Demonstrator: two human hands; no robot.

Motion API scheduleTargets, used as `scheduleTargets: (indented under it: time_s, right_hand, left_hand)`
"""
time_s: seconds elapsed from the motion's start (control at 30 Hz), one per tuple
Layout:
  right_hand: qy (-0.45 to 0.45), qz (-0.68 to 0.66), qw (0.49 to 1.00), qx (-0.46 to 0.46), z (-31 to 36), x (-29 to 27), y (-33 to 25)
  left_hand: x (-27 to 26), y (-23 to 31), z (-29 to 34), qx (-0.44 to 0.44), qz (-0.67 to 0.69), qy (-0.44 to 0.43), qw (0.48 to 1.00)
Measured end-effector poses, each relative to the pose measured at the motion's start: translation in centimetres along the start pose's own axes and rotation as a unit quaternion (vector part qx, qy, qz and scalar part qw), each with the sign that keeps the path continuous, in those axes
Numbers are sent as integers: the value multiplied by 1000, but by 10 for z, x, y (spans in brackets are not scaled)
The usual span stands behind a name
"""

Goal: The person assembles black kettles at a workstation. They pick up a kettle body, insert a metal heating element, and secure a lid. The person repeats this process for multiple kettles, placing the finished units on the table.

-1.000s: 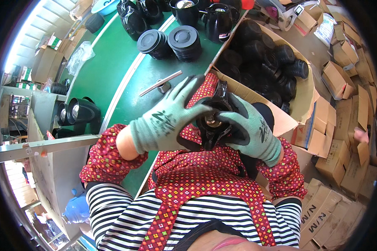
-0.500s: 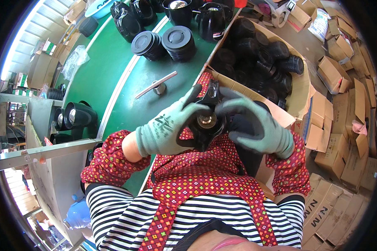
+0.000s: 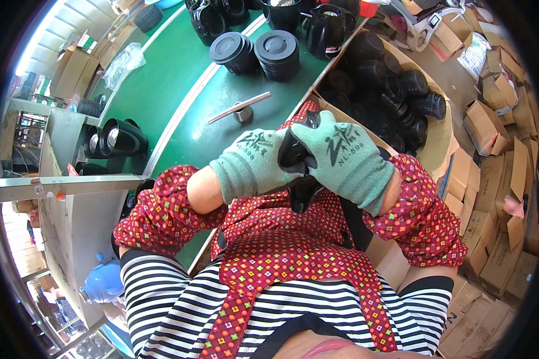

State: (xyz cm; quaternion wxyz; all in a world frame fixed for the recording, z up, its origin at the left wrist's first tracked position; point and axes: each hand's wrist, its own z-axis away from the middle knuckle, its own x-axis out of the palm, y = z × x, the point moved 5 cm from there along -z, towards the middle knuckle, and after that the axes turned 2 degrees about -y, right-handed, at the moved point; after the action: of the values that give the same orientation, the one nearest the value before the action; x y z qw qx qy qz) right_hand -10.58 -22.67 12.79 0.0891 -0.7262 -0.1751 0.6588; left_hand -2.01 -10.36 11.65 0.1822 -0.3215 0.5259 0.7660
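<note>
Glossy black vessel (image 3: 302, 198), mostly covered, clasped at nine o'clock by the curled left hand (image 3: 254, 160) and at three o'clock by the curled right hand (image 3: 336, 154), fingertips hidden, metal bar (image 3: 239, 107) seen at ten o'clock

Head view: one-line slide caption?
Gloved left hand and gloved right hand around a mostly hidden glossy black part, beside a green workbench with stacked black lids.
</note>
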Motion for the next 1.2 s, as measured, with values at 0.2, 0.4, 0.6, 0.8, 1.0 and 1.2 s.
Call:
scheduleTargets:
  time_s: [0.2, 0.4, 0.6, 0.8, 1.0, 1.2]
  right_hand:
    - [-87, 8, 996, 28, -26, 4, -4]
    - [-36, 11, 999, 26, -30, 11, -6]
    - [22, -595, 795, 115, 3, -9, 46]
    - [205, -486, 829, 186, 133, 162, 136]
    - [371, -586, 674, 254, 133, 87, 135]
    - [275, -161, 923, 217, 97, 21, 128]
  left_hand:
    - [2, -15, -12, -10, -62, -19, 998]
    - [3, -22, -11, -23, -89, 43, 995]
    - [-6, -46, 3, -10, -10, 38, 999]
    - [14, -65, 13, -60, 282, 87, 954]
    - [101, -69, 32, -145, 493, -230, 827]
    - [-1, -154, -13, -81, -221, 83, 968]
